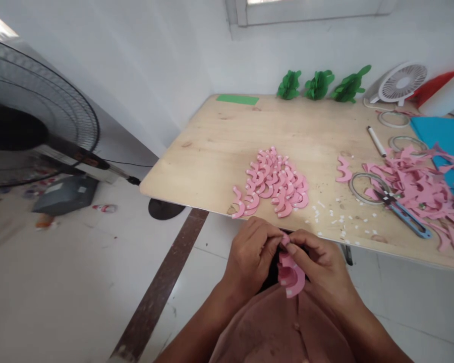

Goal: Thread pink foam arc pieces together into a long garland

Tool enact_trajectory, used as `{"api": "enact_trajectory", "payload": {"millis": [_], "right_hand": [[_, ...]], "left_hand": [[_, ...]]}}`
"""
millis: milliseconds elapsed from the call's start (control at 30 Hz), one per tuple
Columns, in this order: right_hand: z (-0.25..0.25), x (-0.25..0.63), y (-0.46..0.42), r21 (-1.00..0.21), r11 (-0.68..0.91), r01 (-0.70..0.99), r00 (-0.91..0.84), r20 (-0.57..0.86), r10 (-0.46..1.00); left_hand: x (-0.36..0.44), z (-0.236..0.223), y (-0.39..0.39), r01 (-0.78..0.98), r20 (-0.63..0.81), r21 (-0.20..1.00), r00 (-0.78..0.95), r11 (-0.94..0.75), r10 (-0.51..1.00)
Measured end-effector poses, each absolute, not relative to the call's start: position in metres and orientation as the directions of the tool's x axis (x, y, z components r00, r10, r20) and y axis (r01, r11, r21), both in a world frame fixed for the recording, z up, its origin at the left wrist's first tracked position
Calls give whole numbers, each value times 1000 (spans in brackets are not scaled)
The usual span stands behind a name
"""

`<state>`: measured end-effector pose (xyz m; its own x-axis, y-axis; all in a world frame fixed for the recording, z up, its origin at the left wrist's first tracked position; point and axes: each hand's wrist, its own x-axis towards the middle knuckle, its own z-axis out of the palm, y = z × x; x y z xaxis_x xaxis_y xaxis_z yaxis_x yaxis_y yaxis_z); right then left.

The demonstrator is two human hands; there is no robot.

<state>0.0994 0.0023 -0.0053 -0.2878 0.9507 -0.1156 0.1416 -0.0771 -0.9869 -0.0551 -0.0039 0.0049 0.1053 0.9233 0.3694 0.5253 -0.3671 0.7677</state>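
Observation:
My left hand (249,257) and my right hand (320,262) meet in front of my chest, just below the table's near edge. Both pinch a small stack of pink curved foam pieces (292,276); the fingertips press together at its top end. A heap of the same pink curved pieces (274,181) lies on the wooden table (219,146) right above my hands. Small white paper bits (340,219) are scattered near the table edge.
Blue-handled scissors (404,214), tape rings (363,184), pink offcuts (419,186), a white marker (376,141) and blue sheet (446,136) lie right. Green paper shapes (320,84), a green card (237,99) and small white fan (401,83) stand behind. A big floor fan (34,126) stands left.

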Motion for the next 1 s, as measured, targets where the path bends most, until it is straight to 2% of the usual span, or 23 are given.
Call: {"api": "enact_trajectory", "payload": {"millis": [167, 267, 367, 567, 800, 1000], "right_hand": [[-6, 100, 1, -983, -143, 116, -270, -170, 948], [-7, 101, 1, -978, -179, 106, -248, -201, 948], [-7, 103, 1, -978, -185, 94, -218, -201, 955], [-3, 111, 0, -978, -203, 48, -161, -208, 965], [-10, 123, 3, -989, -146, 0, -43, -146, 988], [-13, 126, 6, -996, -51, 67, 36, -49, 998]], "left_hand": [[-53, 6, -5, 463, 217, 858, 67, -223, 974], [-54, 4, -3, 329, 86, 940, 29, -91, 996], [-54, -2, 4, 191, 14, 981, -5, -13, 1000], [-34, -7, 35, 186, 42, 982, -32, -35, 999], [-7, -14, 73, 294, 151, 939, 110, -178, 982], [-11, -8, 61, 218, 55, 974, 62, -67, 997]]}}
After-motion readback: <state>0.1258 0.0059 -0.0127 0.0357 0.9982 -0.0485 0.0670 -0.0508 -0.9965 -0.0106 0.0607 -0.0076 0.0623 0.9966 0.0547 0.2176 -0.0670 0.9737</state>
